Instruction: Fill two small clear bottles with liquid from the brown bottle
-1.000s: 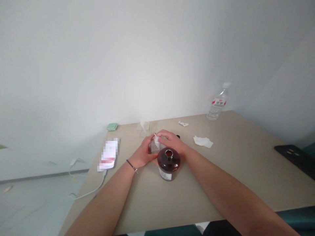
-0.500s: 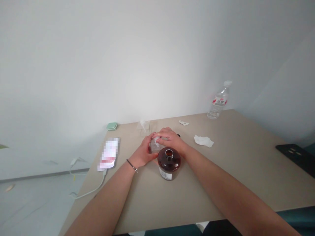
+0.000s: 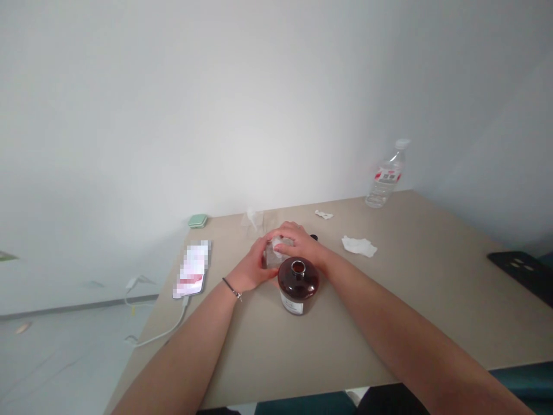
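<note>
My left hand (image 3: 254, 266) curls around the left side of a clear, box-like container (image 3: 272, 259) on the table, its thumb along the near side. From the right, my right hand (image 3: 298, 241) bends its fingers over the far top of the same container, gripping it. A whitish piece shows by the right thumb; I cannot tell whether it is inside the container or held. Just in front stands an uncapped brown glass bottle (image 3: 298, 281), upright, with a white label and a metallic neck rim. It hides part of the container. A small black object (image 3: 314, 237) peeks out behind my right hand.
On the left lies a phone (image 3: 193, 268) with a white cable (image 3: 166, 333), and a green case (image 3: 198, 221) behind it. Clear plastic (image 3: 252, 220) lies at the back. White tissue (image 3: 359, 246) and a smaller scrap (image 3: 324, 214), a water bottle (image 3: 384, 180) and a black object (image 3: 521, 271) are to the right.
The view has shifted very slightly. My hands stay around the clear container, with the right fingers a little differently placed; the brown bottle has not visibly moved on the table.
</note>
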The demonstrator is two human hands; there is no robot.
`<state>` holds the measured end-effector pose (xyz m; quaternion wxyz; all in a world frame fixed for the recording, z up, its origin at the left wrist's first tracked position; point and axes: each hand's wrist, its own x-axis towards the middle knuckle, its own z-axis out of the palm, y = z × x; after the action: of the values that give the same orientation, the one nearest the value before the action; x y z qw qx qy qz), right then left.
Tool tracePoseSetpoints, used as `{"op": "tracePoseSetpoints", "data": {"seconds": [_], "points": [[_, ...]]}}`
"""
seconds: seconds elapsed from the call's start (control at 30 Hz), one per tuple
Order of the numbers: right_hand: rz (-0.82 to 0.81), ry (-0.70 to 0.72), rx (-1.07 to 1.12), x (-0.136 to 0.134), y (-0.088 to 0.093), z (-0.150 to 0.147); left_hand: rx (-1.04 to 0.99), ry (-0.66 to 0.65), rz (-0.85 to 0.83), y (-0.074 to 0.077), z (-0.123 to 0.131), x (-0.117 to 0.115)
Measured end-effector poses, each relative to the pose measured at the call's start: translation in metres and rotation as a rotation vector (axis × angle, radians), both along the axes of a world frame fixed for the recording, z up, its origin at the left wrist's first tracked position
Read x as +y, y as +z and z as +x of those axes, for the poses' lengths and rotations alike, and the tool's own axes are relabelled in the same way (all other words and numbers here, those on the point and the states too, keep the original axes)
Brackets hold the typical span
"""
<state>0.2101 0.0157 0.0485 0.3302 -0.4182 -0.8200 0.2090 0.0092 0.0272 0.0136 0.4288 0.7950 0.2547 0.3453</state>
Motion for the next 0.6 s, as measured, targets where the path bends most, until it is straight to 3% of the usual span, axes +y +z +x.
{"op": "tracePoseSetpoints", "data": {"seconds": [0.33,0.43,0.6], "points": [[-0.045,-0.018,0.004,0.000,-0.002,-0.001,-0.036,-0.040,-0.004,0.011,0.003,-0.005],[-0.032,0.015,0.064,-0.002,-0.006,0.001,-0.036,-0.012,-0.033,0.007,0.002,-0.006],[-0.134,-0.058,0.331,-0.008,-0.021,0.007,-0.010,0.071,-0.251,-0.005,-0.001,-0.008]]}}
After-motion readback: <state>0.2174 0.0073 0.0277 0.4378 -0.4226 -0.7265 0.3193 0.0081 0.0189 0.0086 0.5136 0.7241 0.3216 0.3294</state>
